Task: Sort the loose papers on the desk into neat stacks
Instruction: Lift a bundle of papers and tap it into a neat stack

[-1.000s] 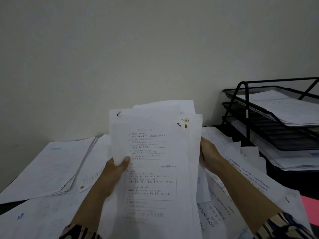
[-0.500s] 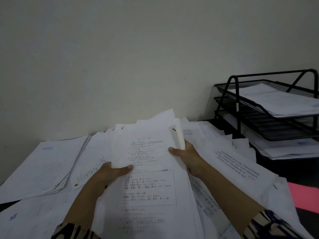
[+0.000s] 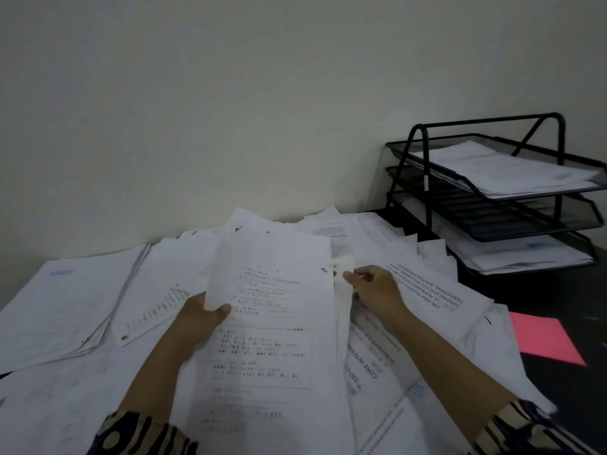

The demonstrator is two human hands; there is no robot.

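Observation:
A bundle of printed white sheets lies tilted low over the paper-covered desk in the middle of the view. My left hand grips its left edge, thumb on top of the front page. My right hand pinches the bundle's right edge near the stained corner. Loose papers spread out under and around both hands. A squared stack of sheets rests at the left.
A black three-tier wire tray with papers in its tiers stands at the back right. A pink sheet lies on the dark desk at the right. A plain wall rises behind the desk.
The bundle has come down from upright in front of me to low over the desk. My right hand shifted from behind the right edge to pinching that edge.

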